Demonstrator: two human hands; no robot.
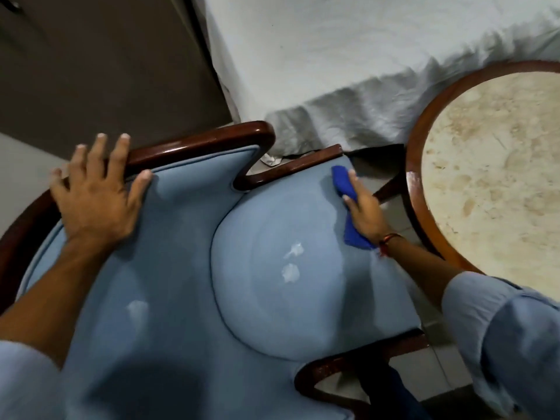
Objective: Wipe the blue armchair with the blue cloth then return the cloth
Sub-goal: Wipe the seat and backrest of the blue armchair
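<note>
Blue upholstery: we look down on the blue armchair (188, 268), one chair, backrest nearest us, seat cushion beyond
Pale marks: we count three on the fabric, one on the backrest, two on the seat cushion; none is under the cloth
Left hand (94, 201): fingers spread flat over the top of the backrest and its wooden rim; it holds nothing, it braces
Right hand (362, 212): fingers curled round the blue cloth (345, 183), one cloth, pressed on the seat's far right edge
Progress: we judge the wipe midway; the marks remain, and returning the cloth is still to come
Beyond: one round table (415, 165) just beside the chair; one white sheet (363, 71) farther off
</note>
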